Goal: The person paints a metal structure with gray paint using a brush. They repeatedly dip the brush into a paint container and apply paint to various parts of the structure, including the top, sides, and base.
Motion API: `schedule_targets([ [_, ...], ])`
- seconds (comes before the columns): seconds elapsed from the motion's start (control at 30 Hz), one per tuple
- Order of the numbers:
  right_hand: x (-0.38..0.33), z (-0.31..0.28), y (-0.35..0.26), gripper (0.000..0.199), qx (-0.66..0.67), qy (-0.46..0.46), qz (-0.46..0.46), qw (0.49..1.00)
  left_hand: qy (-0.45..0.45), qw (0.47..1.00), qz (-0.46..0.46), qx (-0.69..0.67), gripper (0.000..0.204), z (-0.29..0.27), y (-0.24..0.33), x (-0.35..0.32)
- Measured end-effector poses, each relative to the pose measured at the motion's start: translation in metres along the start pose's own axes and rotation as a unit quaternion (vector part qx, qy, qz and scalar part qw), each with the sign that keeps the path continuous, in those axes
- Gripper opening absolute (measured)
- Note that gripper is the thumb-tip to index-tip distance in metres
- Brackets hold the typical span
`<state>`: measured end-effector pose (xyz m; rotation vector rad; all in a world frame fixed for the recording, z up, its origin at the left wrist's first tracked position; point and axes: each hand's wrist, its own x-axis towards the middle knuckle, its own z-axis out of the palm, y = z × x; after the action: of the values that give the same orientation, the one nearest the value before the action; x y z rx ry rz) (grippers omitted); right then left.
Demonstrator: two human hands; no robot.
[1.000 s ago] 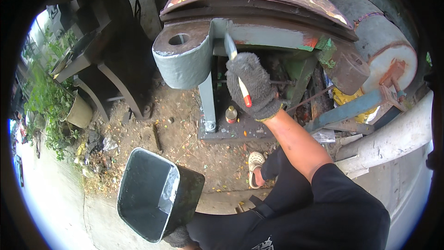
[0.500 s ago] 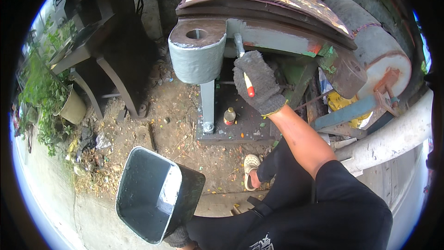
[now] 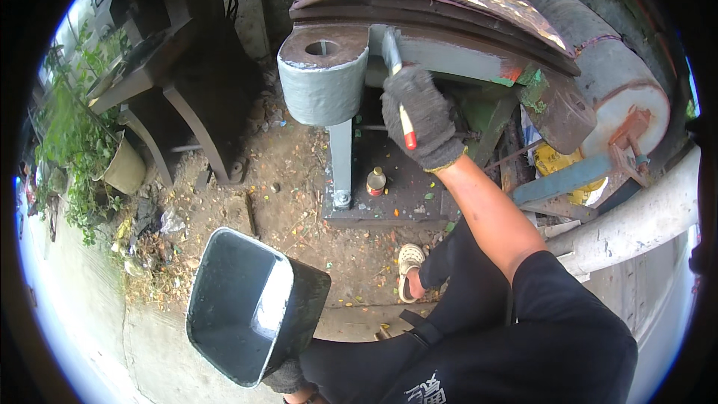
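I see a small bottle point(image 3: 376, 180) standing on the dark base plate point(image 3: 404, 198), a potted plant point(image 3: 120, 168) at the left, and a grey drum point(image 3: 617, 97) at the right.

right hand point(image 3: 420, 116): gloved, grip on paintbrush point(image 3: 399, 84) at grey beam point(image 3: 441, 52) | left hand point(image 3: 288, 378): holds black container point(image 3: 250, 307)

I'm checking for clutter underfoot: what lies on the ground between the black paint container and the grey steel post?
In the head view, between the black paint container held low and the grey steel post, only bare dirt with scattered paint chips shows.
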<state>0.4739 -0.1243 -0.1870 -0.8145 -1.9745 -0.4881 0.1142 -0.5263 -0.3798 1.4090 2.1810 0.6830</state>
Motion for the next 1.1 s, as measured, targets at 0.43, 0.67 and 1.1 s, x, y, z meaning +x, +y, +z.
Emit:
schedule_targets([
  [0.43,0.016,-0.014,0.004,0.025,-0.01,0.087,-0.045,0.995,0.297,0.941,0.142,0.077,0.04,-0.004,0.073,0.015],
  [0.67,0.029,-0.024,0.002,0.021,0.029,0.059,0.002,0.998,0.29,0.944,0.123,0.093,0.044,0.009,0.036,0.026],
  [1.1,0.038,-0.034,-0.005,0.018,-0.055,0.037,0.023,0.998,0.277,0.952,0.12,-0.053,0.038,-0.007,0.083,0.031],
])
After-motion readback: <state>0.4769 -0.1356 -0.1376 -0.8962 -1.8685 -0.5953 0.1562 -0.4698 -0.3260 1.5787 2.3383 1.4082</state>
